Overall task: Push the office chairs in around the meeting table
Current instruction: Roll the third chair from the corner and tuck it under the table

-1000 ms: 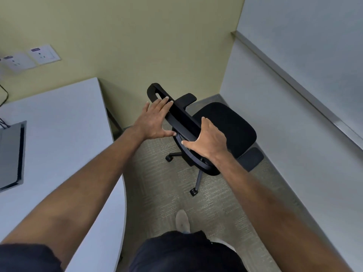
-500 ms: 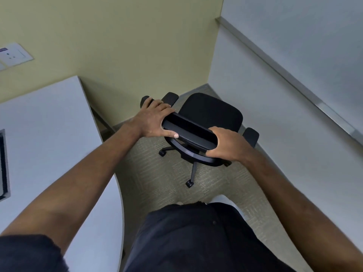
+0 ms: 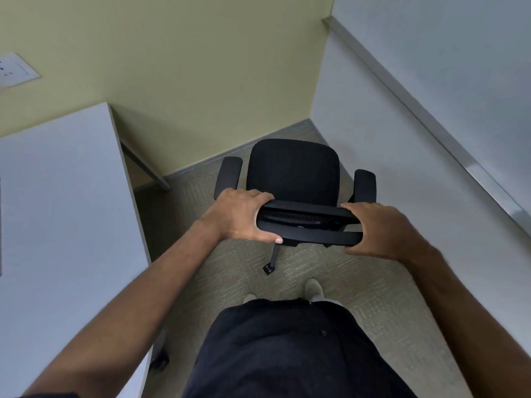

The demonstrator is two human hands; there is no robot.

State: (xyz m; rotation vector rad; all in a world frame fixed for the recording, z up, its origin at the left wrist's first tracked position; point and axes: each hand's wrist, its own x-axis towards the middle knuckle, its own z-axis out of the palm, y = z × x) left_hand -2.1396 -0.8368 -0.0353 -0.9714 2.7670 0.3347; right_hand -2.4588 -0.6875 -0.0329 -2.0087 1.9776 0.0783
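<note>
A black office chair (image 3: pixel 293 170) with two armrests stands on the carpet in front of me, its seat facing the yellow-green wall. My left hand (image 3: pixel 240 215) grips the left end of the top of its backrest (image 3: pixel 309 225). My right hand (image 3: pixel 379 228) grips the right end. The white meeting table (image 3: pixel 63 214) lies to my left, apart from the chair. One caster leg (image 3: pixel 271 259) shows below the backrest; the rest of the base is hidden.
A table leg (image 3: pixel 146 168) stands between the table and the yellow-green wall. A white wall with a metal rail (image 3: pixel 416 110) runs close along the right. A socket plate (image 3: pixel 14 70) is on the far wall. Another caster (image 3: pixel 161 359) peeks from under the table edge.
The chair has turned so that its backrest now faces me squarely and its seat points at the far wall. Both hands have closed on the ends of the backrest.
</note>
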